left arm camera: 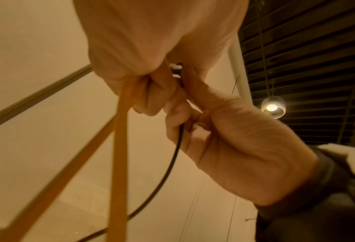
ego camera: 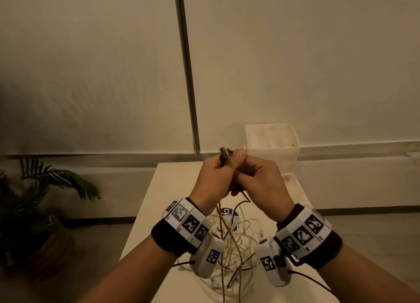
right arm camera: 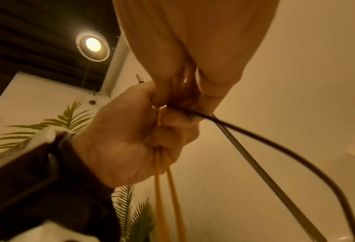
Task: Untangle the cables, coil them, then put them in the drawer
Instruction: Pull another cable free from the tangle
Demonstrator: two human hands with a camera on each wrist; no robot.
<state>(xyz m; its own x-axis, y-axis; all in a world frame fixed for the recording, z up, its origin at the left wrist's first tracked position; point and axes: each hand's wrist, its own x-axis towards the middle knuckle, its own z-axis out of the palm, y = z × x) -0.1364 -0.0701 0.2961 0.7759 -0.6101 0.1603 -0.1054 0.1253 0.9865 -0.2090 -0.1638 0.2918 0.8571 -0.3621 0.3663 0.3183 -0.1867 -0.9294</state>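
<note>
Both hands are raised together above the table (ego camera: pixel 163 189). My left hand (ego camera: pixel 213 177) grips a yellow cable (ego camera: pixel 221 220) in a fist, and the cable's dark plug (ego camera: pixel 225 153) sticks up above the knuckles. My right hand (ego camera: pixel 256 177) pinches a thin black cable (ego camera: pixel 244 194) right beside it. Two yellow strands (left arm camera: pixel 120 147) hang from the left hand (left arm camera: pixel 151 41). The black cable (right arm camera: pixel 275 142) curves down out of the right hand (right arm camera: pixel 193 41). A tangle of white cables (ego camera: pixel 238 241) lies on the table below the wrists.
A white open drawer box (ego camera: pixel 272 141) stands behind the table at the right. A purple round object (ego camera: pixel 228 213) lies among the cables. A potted palm (ego camera: pixel 34 189) is on the floor to the left, and a metal pole (ego camera: pixel 186 75) rises against the wall.
</note>
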